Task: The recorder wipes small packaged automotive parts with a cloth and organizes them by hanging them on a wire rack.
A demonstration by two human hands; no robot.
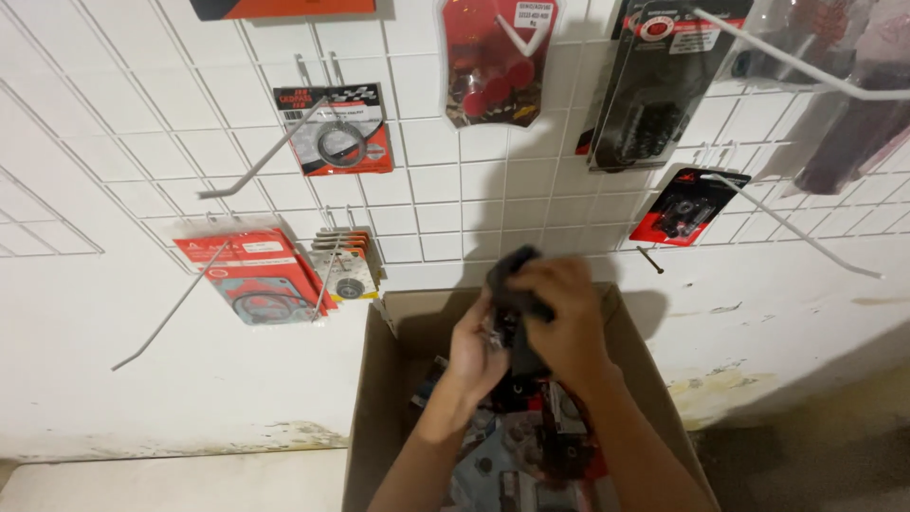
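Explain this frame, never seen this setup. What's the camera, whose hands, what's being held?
There is one view, from a camera worn on a person's head, looking down at their own bare hands. The left hand and right hand together grip a dark packaged item, lifted above an open cardboard box full of more small packaged parts. What the item is exactly cannot be told. Behind stands a white wire grid on a white wall, with long hooks carrying carded parts: a red gasket pack, a ring pack and a pack of red caps.

hooks (265, 156) jut out, box (379, 417) crammed
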